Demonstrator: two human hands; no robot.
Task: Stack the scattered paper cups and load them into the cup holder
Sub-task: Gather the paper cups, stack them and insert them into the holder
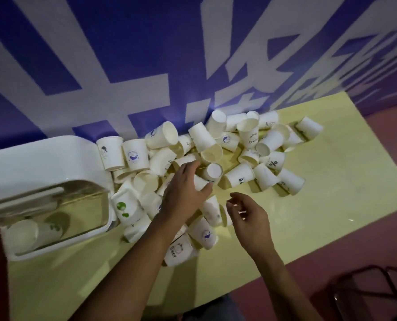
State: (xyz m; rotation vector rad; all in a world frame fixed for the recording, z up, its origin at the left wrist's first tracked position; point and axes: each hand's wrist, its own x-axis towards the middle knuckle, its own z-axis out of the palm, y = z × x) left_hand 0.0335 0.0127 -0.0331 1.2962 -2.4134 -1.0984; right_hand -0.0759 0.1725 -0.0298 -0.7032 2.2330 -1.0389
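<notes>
Head view — left grip (184, 191) curled round paper cup (202, 182) — right grip (250, 219) slack, empty, beside

A wall (128, 38) in deep purple-blue fills the upper half, covered with huge white characters (246, 56) that run off past the right edge. Against it stands a pale yellow table (331, 205) with a smooth top and a slight sheen. Beyond the table's right end and near side lies a dull reddish-pink floor (392, 135). At the lower right stands a dark metal chair frame (366, 295) — thin bars, partly blurred. The light is dim, brighter along the wall's foot.
</notes>
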